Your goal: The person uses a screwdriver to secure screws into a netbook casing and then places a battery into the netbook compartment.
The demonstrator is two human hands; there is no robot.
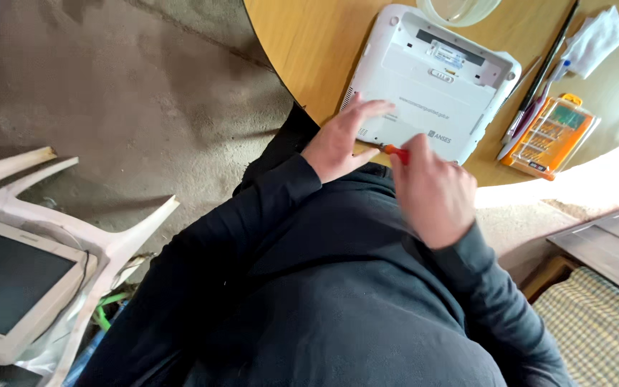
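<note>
A small white laptop [431, 79] lies underside up at the near edge of the round wooden desk [309, 43]; its hard, smooth plastic shell looks light, stiff and slippery. The left hand [342, 140] lies flat and spread on its 7 o'clock corner, while the right hand [431, 190] grips an orange-handled screwdriver [395, 151] at its near edge. At 3 o'clock lies an orange bit case [549, 135].
</note>
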